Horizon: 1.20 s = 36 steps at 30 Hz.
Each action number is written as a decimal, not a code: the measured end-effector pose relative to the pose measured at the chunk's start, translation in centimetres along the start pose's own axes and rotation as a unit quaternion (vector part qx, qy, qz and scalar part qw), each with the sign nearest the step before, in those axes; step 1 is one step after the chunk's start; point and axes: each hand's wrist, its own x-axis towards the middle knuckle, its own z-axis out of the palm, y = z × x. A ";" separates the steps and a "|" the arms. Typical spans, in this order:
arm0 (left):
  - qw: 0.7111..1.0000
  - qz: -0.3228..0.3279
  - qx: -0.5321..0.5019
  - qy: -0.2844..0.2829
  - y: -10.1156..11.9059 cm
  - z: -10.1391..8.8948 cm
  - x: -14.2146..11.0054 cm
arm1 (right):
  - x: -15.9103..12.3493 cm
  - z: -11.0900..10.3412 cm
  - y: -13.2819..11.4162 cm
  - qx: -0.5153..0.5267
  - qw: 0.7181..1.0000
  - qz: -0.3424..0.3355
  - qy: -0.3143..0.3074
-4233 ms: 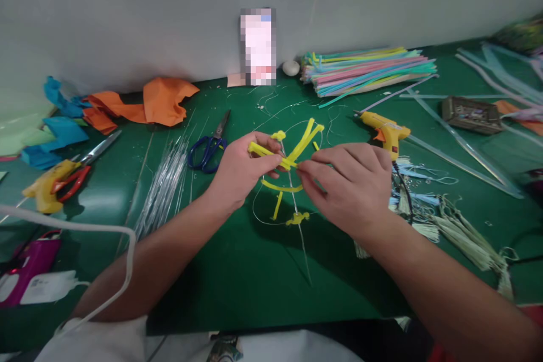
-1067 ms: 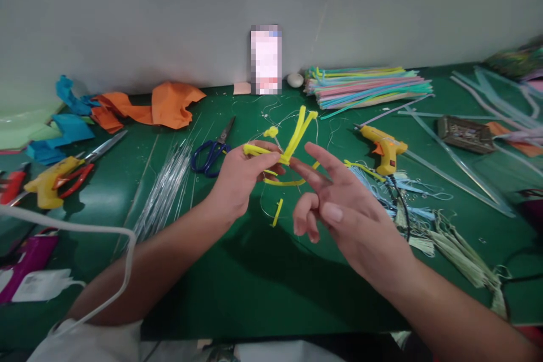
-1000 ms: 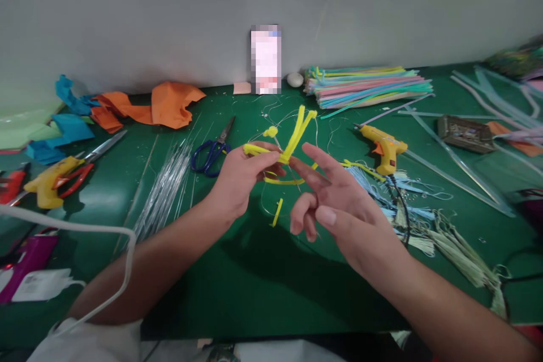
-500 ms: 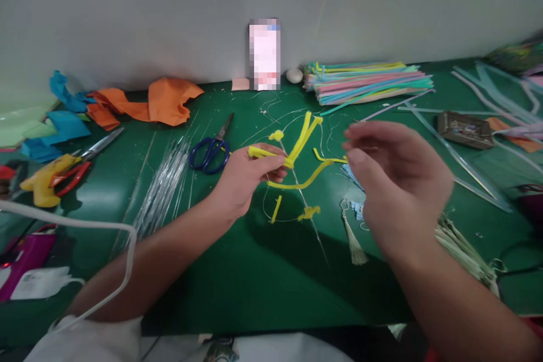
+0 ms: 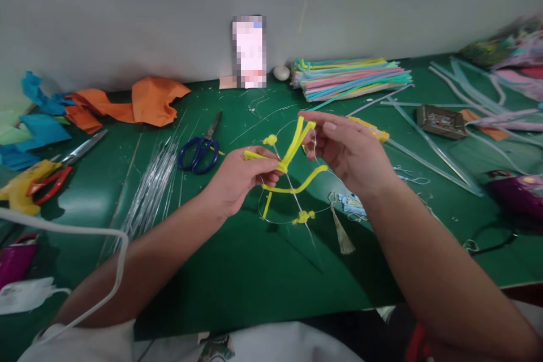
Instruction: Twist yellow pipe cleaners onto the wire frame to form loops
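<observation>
My left hand [image 5: 257,172] pinches a piece of bright yellow pipe cleaner [image 5: 292,147] bent into a V, its two prongs pointing up. A thin clear wire ring [image 5: 275,223] hangs around it, carrying small yellow knots [image 5: 303,217]. A curved yellow strip [image 5: 301,188] and a straight wire rod also belong to this piece. My right hand [image 5: 339,144] is at the prong tips, fingers curved and apart, the index fingertip at or just behind them. Whether it touches them I cannot tell. A pale tassel [image 5: 341,232] lies below the right hand.
Blue-handled scissors [image 5: 199,153] and a bundle of clear wires [image 5: 153,181] lie left. Coloured pipe cleaners [image 5: 352,79] are stacked at the back near a phone [image 5: 249,51]. A small brown tray [image 5: 441,121] stands right. A white cable [image 5: 85,226] crosses my left arm.
My right hand has moved left and inward to the prong tips. My left hand keeps its pinch on the yellow pipe cleaner. The view has shifted slightly to the right.
</observation>
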 end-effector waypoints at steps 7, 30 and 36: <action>0.998 -0.006 -0.038 -0.045 0.6 0.0 -0.3 | -0.3 1.1 -0.5 -0.016 1.000 -0.021 -0.001; 1.000 -0.011 -0.022 0.013 -0.7 -0.4 0.4 | -0.3 1.1 2.1 -0.072 0.984 -0.069 0.146; 0.999 0.001 0.012 0.034 -0.7 -0.3 0.4 | -0.5 1.6 1.7 -0.084 0.982 -0.063 0.158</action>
